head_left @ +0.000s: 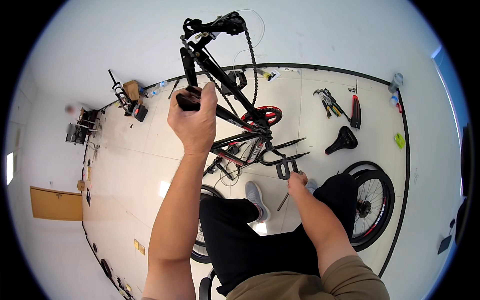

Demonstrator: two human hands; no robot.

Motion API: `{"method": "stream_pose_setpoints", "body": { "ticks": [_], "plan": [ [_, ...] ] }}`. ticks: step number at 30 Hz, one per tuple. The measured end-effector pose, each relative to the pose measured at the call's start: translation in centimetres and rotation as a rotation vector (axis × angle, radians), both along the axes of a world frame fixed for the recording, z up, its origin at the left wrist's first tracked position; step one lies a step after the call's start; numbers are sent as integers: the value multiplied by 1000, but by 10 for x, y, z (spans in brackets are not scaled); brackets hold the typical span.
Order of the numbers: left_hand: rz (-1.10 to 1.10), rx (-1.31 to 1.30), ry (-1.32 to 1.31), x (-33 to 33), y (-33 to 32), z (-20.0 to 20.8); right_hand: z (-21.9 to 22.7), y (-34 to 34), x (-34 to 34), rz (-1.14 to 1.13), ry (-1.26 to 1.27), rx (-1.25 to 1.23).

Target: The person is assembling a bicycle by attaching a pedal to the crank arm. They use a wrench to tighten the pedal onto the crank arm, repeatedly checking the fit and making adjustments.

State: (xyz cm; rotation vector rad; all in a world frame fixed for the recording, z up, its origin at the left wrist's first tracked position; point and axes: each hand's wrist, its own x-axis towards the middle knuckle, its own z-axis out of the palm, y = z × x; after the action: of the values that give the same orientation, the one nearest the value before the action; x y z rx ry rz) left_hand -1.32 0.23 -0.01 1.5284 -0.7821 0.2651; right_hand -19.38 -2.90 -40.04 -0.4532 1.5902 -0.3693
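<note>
A black bicycle frame point(231, 131) with red and white markings stands in front of me, without wheels. My left hand point(194, 121) is closed around a black tube at its upper left. The chain point(253, 65) hangs from the derailleur point(230, 23) at the top and runs down toward the red and black chainring point(269, 116). Close to the near pedal point(285, 169), my right hand point(297, 183) is closed on a thin metal rod point(283, 201) that sticks out down to the left. Its ends and full shape are hidden by my fingers.
A black saddle point(342, 140) lies at right, near pliers point(329, 103) and a red-black tool point(355, 112). Wheels point(372, 207) rest beside my right leg. A fork point(120, 89) and a cardboard box point(132, 90) are at far left. Bottles point(396, 82) stand by the right wall.
</note>
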Motion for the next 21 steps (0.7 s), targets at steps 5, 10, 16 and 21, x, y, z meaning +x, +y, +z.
{"method": "stream_pose_setpoints", "body": {
  "ticks": [5,10,16,21],
  "plan": [
    [38,24,-44,1,1,-1,-25,-5,-4,-117,13,-67],
    [28,3,24,0,3,3,-17,-15,-7,-160,46,-156],
    [73,40,-9,-2,-2,3,10,-29,-17,-209,21,17],
    [106,134,-69,0,3,4,35,-30,-21,-214,-91,31]
  ]
}}
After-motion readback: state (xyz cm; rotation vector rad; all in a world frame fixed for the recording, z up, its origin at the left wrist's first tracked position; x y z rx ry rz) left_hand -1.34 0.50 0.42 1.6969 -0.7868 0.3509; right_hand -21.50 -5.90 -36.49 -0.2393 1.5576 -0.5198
